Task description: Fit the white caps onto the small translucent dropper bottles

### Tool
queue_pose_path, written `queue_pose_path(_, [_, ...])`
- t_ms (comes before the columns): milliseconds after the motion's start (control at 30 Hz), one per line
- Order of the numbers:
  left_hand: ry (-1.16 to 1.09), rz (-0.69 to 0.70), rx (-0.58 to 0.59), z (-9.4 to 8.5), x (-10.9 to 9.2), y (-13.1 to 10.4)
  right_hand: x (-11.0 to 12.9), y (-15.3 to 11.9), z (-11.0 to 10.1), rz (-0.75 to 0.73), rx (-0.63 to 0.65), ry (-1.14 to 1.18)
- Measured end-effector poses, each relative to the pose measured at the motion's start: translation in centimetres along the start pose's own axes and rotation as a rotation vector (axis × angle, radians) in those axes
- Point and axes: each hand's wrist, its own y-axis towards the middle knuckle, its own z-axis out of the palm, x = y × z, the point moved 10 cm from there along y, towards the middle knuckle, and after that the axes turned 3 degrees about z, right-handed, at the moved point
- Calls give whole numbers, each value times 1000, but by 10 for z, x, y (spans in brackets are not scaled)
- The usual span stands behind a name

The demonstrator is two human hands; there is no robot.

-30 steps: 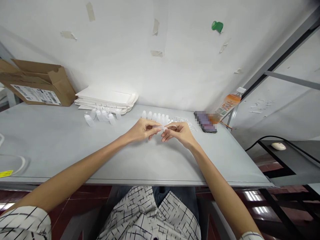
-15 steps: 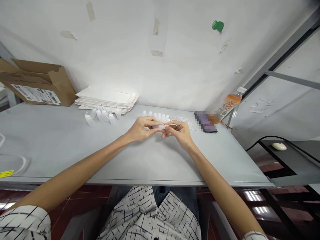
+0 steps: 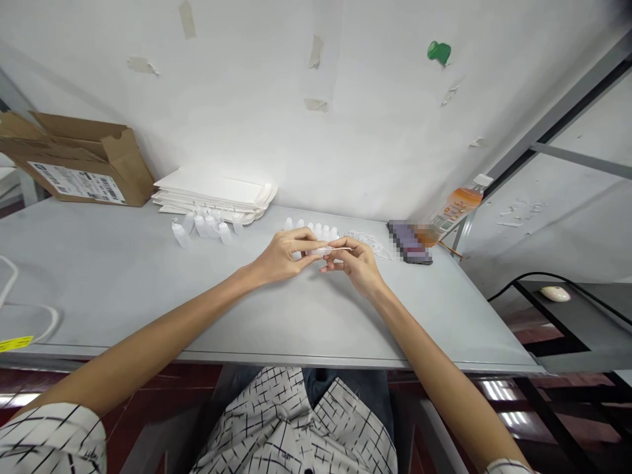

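My left hand is closed around a small translucent white plastic bottle, which lies on its side in the fingers above the table. At its neck end my right hand pinches a thin white strap between thumb and forefinger, the other fingers curled loosely. Fingers partly cover the bottle's neck, so how the strap meets it is hard to make out. Just behind the hands stands a row of several similar bottles. A loose heap of thin white straps lies to their right.
Several small bottles with pointed tips stand at the left, before a stack of white sheets. Farther left sits an open cardboard box. A blurred phone and an orange drink bottle are at the right, near the wall.
The strap in my right hand curved before and now looks straighter. My right fingers have shifted slightly at the bottle's neck. The whole view has moved a little.
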Motion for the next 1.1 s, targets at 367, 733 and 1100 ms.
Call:
queue_pose_path(367, [-85,-125,20,-1,8,1,16,-3,6,-47,86,-139])
queue_pose_path(733, [-361,-430,95,14,37,-7,21,-3,4,-110,30,-172])
queue_pose_path(1100, [-487,-365,41,12,29,-5,24,-9,4,-180,-37,-135])
